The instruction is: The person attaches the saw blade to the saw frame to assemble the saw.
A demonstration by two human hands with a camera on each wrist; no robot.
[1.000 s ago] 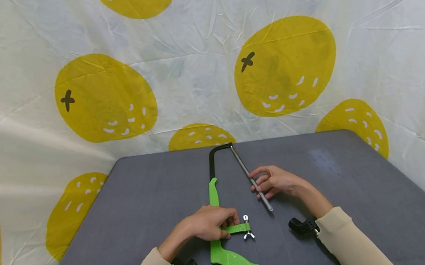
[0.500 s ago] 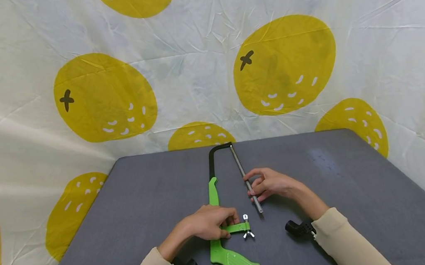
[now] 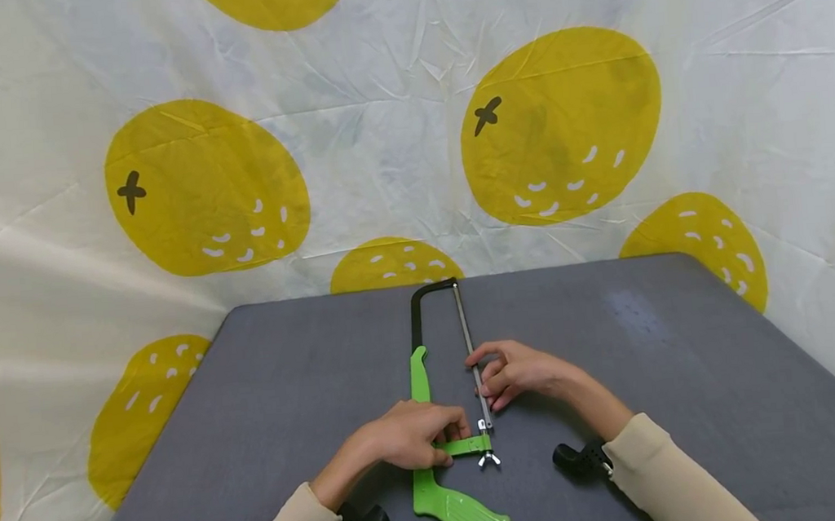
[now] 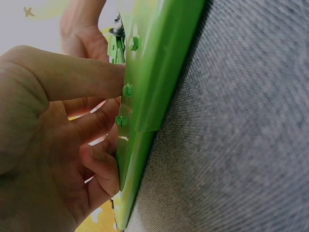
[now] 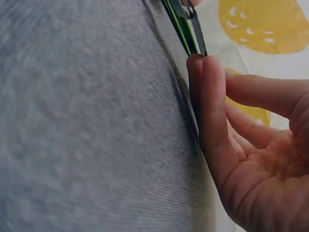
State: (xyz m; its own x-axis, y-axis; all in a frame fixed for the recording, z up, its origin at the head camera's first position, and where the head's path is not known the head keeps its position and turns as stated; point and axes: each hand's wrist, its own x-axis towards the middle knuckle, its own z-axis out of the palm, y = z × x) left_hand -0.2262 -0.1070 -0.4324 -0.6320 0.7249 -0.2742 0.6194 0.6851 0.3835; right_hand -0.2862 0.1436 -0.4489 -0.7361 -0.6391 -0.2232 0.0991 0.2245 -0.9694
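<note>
A hacksaw frame, green with a black front bow, lies on the grey table with its handle toward me. My left hand grips the green part above the handle; in the left wrist view its thumb and fingers hold the green frame. The thin metal blade runs from the bow's far tip. My right hand pinches it near its lower end. That end reaches the pin beside the wing nut on the green bracket; whether it is hooked on, I cannot tell.
The grey table spreads around the saw on both sides. A white cloth with yellow fruit prints hangs behind its far edge. Black wrist cameras sit below both hands, the right one just above the tabletop.
My right hand has swung the blade's near end leftward, from apart on the right to the bracket's pin. The far end stays at the bow's tip. The left hand and frame have stayed put.
</note>
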